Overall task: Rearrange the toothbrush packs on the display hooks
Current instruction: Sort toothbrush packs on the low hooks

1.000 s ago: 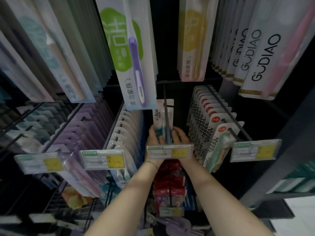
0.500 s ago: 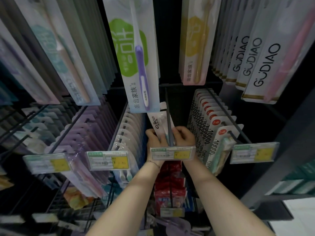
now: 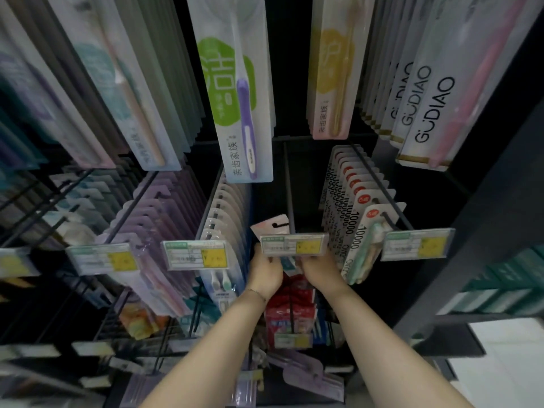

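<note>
Toothbrush pack [image 3: 270,228] count in hand: just one. It has a pink-and-white header, it's tilted, and it sits just left of the centre hook [image 3: 289,184]. Can't tell if the hang hole is actually on the rod. Most of its body is hidden behind the price tag [image 3: 294,244] clipped to that hook's front end.

Two bare forearms come up from the bottom edge. The left hand [image 3: 266,270] grips the lower part of the pack from the left, with one thin bracelet [image 3: 255,292] on the wrist. The right hand [image 3: 319,267] is close on the other side, but its fingers tuck up behind the tag, so I honestly can't say whether it's holding the pack or not. Below the hands, some red packs [image 3: 290,307] hang on a lower hook.

Across this level I count five price tags, the far-left one blurry and cut off by the edge. Behind them there's one row of purple packs [image 3: 164,207], one row of white packs [image 3: 223,213] just left of the centre hook, and one row of "10000" packs [image 3: 354,231] just right of it. All three rows are stacked too tight for an exact count.

Farther up, one green-label pack [image 3: 232,92] with a purple brush fronts its stack. One yellow-label pack [image 3: 329,83] fronts the next stack. GUDIAO packs [image 3: 432,110] fill the right side, with the lettering readable on two.
</note>
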Action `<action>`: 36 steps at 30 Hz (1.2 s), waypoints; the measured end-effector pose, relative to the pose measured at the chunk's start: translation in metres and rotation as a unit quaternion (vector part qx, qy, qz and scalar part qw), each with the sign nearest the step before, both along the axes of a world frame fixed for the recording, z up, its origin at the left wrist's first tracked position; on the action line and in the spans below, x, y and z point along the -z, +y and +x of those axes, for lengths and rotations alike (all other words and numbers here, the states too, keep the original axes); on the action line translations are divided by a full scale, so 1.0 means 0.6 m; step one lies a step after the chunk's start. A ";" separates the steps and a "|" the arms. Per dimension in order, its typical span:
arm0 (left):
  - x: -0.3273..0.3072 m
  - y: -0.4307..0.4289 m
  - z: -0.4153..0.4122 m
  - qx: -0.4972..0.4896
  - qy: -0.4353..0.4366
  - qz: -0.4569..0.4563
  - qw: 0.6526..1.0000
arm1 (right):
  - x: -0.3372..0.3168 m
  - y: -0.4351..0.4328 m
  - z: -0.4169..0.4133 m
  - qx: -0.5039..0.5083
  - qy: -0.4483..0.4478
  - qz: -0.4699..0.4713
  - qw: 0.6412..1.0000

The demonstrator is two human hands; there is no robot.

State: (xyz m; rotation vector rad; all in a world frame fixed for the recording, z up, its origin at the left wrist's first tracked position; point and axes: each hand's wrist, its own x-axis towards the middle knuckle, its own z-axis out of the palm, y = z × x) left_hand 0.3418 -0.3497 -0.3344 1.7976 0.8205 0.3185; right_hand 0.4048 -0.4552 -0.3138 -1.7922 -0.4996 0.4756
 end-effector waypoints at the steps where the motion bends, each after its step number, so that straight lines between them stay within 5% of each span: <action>1: -0.005 -0.007 -0.011 0.009 -0.006 0.006 1.000 | 0.006 -0.005 -0.001 0.001 0.006 -0.016 1.000; 10: -0.031 -0.058 -0.088 0.022 0.030 0.011 0.999 | 0.016 -0.046 -0.054 0.022 0.067 -0.114 0.991; 23: -0.094 -0.071 -0.176 0.082 -0.024 0.058 0.995 | -0.059 -0.087 -0.140 0.043 0.022 -0.057 0.997; 27: -0.126 -0.076 -0.221 0.079 -0.068 0.018 0.994 | -0.087 -0.093 -0.182 0.048 0.009 -0.015 0.999; 36: -0.187 -0.061 -0.307 0.034 -0.111 0.081 0.990 | -0.169 -0.084 -0.269 0.017 -0.052 0.056 0.997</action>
